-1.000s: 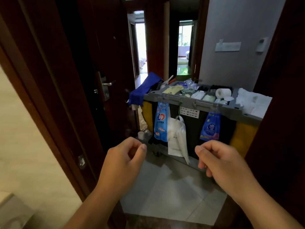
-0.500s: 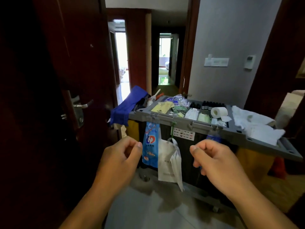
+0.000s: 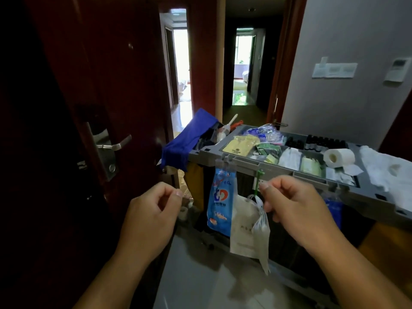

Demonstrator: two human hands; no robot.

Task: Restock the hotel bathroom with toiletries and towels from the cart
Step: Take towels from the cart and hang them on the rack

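Head view puts us at the doorway with the housekeeping cart (image 3: 207,152) ahead and a little to the right, its grey top tray (image 3: 245,162) above and beyond both hands. Our left hand (image 3: 151,217) and right hand (image 3: 296,210) are raised in front of us. Each is loosely clenched, thumb against forefinger, grasping nothing.

The tray's long axis runs across the view from far left to near right, so its right end comes closest to us. On that end lie the white towels (image 3: 388,175). Just left of them the toilet paper roll (image 3: 338,157) rests on its side, its cardboard core pointing toward us and slightly left, roughly crosswise to the tray. A row of small dark bottles (image 3: 325,142) stands along the far edge, and sachets (image 3: 267,150) fill compartments in between.

We judge the right hand the nearer one to roll and towels, since it sits just under the tray's front rim. The left is over by the open door (image 3: 116,74), well apart from the supplies. The reach would go up and forward to the right.
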